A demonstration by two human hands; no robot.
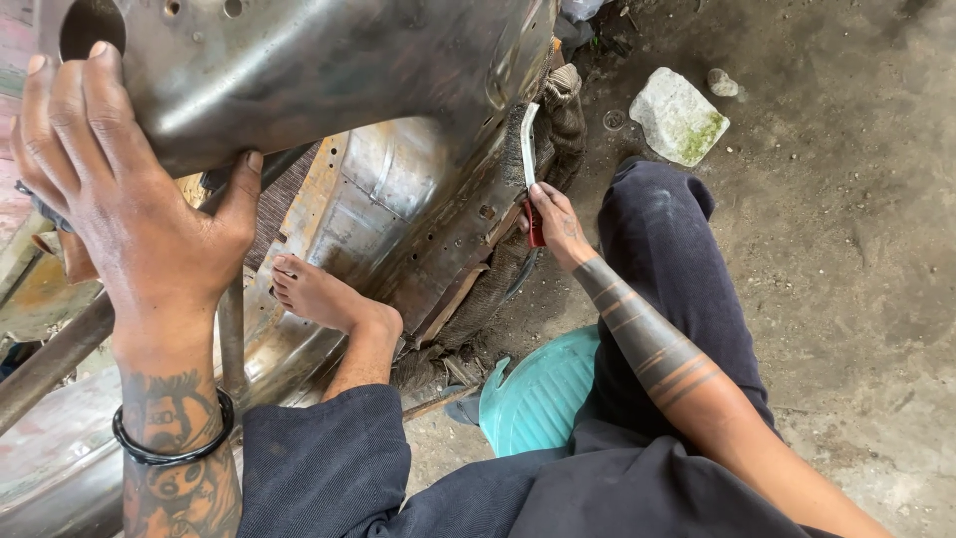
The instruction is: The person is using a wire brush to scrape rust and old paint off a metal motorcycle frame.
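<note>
My left hand (129, 189) grips the lower edge of a large bare-metal sheet panel (329, 70) with round holes, thumb under the rim. My right hand (555, 221) is closed on the red handle of a wire brush (528, 149), whose bristled head lies against the edge of a lower, rusty curved panel (398, 209). My bare left foot (324, 296) rests on that lower panel. A black band sits on my left wrist.
I sit on a low teal plastic stool (538, 394), in dark trousers, on dirty concrete ground (856, 249). A pale stone (677, 115) lies on the ground beyond my right knee. Metal bars (60, 354) and a rolled woven mat (563, 120) are beside the panels.
</note>
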